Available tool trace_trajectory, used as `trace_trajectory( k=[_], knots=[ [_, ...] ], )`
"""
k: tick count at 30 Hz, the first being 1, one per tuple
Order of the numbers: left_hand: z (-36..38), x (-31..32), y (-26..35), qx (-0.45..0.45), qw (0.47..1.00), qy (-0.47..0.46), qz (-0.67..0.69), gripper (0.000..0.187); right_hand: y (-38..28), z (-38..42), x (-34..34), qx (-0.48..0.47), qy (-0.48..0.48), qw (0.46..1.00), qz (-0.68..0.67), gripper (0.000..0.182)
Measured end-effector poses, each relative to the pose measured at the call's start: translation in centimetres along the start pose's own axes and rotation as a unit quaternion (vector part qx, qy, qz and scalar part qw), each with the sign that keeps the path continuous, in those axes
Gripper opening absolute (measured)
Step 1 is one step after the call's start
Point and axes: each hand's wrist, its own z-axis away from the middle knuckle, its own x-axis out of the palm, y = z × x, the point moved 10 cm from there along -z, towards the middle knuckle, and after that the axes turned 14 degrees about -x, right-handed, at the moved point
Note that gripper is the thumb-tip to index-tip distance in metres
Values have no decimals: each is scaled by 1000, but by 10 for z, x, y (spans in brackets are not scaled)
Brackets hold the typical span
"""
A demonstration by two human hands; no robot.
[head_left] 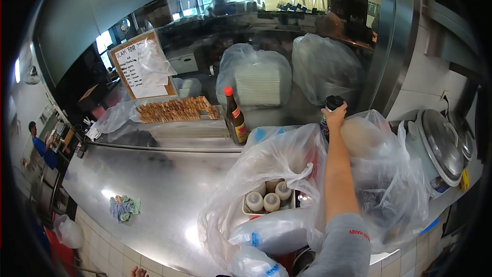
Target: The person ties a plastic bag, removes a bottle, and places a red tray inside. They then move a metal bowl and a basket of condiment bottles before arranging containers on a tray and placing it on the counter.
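My right hand (335, 115) reaches forward past the plastic bags. Its fingers wrap around a dark container with a black top (334, 102), near the back ledge; most of its body is hidden. My left hand (139, 272) shows only its fingertips at the bottom edge, slightly apart, with nothing visible in them. Left of my right arm, a clear plastic bag (277, 159) lies around a basket (248, 212) of several squeeze bottles (271, 202). A second clear bag (389, 190), with indistinct contents, stands to the right of the arm.
On the back ledge are a red-capped brown bottle (236, 118), a row of wooden sticks (177, 110), a handwritten menu board (139, 66) and bagged white containers (258, 84). A cloth (124, 208) lies on the steel counter (159, 184). Lidded pots (439, 143) stand right; a person (38, 146) is far left.
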Motion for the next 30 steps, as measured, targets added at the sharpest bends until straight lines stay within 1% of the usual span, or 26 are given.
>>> trace_trajectory(
  k=[1, 2, 3, 5, 6, 7, 8, 9, 11, 12, 13, 14, 15, 16, 17, 18, 19, 20, 22, 24, 25, 26, 27, 28, 29, 30],
  knots=[
    [2, -2, -3, -67, 983, 3, 169, 40, 4, 0, 3, 12, -10, 1000, -1, 94],
    [7, -1, 1, -133, 934, 6, 332, 46, 4, 0, 1, 12, -10, 1000, 1, 94],
    [5, 0, 11, -135, 935, 6, 329, 46, 4, -1, 3, 22, -30, 999, -14, 99],
    [-1, -2, 14, -175, 950, 47, 253, 38, 12, 0, 10, 38, -53, 997, -39, 109],
    [-7, -1, 32, -131, 966, 52, 216, 38, 20, -4, 16, 44, -56, 996, -47, 113],
    [-13, 5, 54, -88, 979, 54, 178, 37, 18, -9, 19, 46, -79, 996, -8, 119],
    [-9, 12, 100, 29, 974, 46, 221, 33, 7, -15, 17, 5, -84, 996, 27, 119],
    [3, 26, 147, 61, 980, 8, 187, 32, -12, -19, 10, -24, -106, 993, 55, 115],
    [29, 59, 233, 151, 965, -81, 198, 30, -85, -14, -20, -149, -211, 966, -19, 95],
    [41, 79, 267, 210, 953, -140, 168, 31, -114, 1, -29, -136, -274, 945, -116, 78],
    [57, 98, 297, 293, 929, -190, 122, 36, -143, 23, -38, -118, -390, 896, -176, 69],
    [89, 111, 332, 346, 896, -262, 100, 42, -197, 60, -79, -144, -437, 877, -136, 63],
    [114, 128, 351, 373, 856, -346, 94, 47, -235, 95, -110, -178, -461, 852, -173, 58],
    [139, 143, 362, 409, 812, -411, 74, 54, -265, 128, -136, -224, -476, 824, -208, 39],
    [165, 156, 368, 443, 759, -473, 56, 63, -290, 161, -166, -259, -485, 806, -217, 33],
    [182, 170, 366, 460, 729, -506, 21, 73, -313, 195, -199, -294, -491, 789, -224, 27],
    [198, 183, 360, 477, 696, -537, -14, 83, -320, 224, -228, -279, -500, 801, -177, 22],
    [203, 196, 356, 468, 687, -557, -11, 88, -321, 256, -250, -262, -510, 809, -128, 18],
    [211, 220, 334, 454, 669, -589, -12, 94, -327, 324, -288, -295, -491, 809, -131, 19],
    [198, 235, 311, 472, 741, -476, -36, 91, -296, 384, -296, -209, -508, 828, -110, 19],
    [207, 237, 296, 472, 736, -485, -34, 91, -279, 408, -296, -165, -469, 861, -109, 18],
    [203, 236, 284, 461, 765, -445, -58, 89, -258, 433, -293, -122, -423, 891, -109, 17],
    [199, 236, 272, 452, 792, -402, -83, 87, -254, 454, -290, -155, -347, 915, -134, 17],
    [203, 232, 265, 483, 790, -374, -52, 70, -249, 472, -290, -188, -268, 932, -157, 18],
    [207, 234, 257, 487, 786, -378, -54, 70, -233, 492, -282, -184, -263, 934, -155, 18],
    [216, 228, 253, 537, 769, -342, -59, 64, -223, 514, -273, -230, -278, 929, -78, 18]
  ],
)
